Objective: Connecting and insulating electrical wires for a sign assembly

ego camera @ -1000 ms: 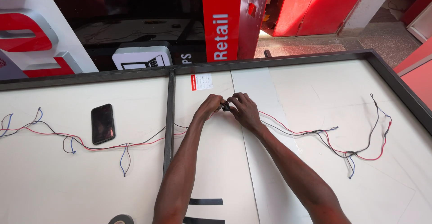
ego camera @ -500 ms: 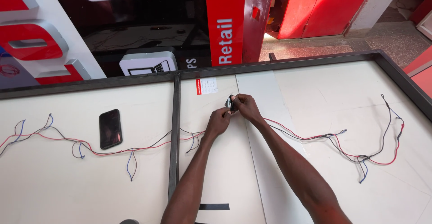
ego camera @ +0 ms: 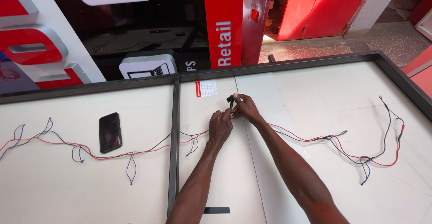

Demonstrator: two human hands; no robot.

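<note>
Both hands meet over the white panel (ego camera: 315, 93) just right of the dark divider bar (ego camera: 173, 161). My right hand (ego camera: 244, 108) pinches a small black strip, likely tape (ego camera: 231, 101), which stands upright from its fingertips. My left hand (ego camera: 220, 127) is closed on the red and black wire harness (ego camera: 148, 149) where it passes beneath both hands. The harness runs left across the divider with short blue branches, and right to a loop of red and black wires (ego camera: 382, 156).
A black phone (ego camera: 110, 132) lies face up on the left panel. A small white and red label (ego camera: 206, 88) is stuck near the panel's far edge. A black tape strip (ego camera: 216, 210) lies near my left forearm. A dark frame (ego camera: 396, 77) borders the panel; red signs stand behind.
My hands have shifted slightly away from me along the panel, and the black strip now stands clear above my right fingertips. The camera view has drifted.
</note>
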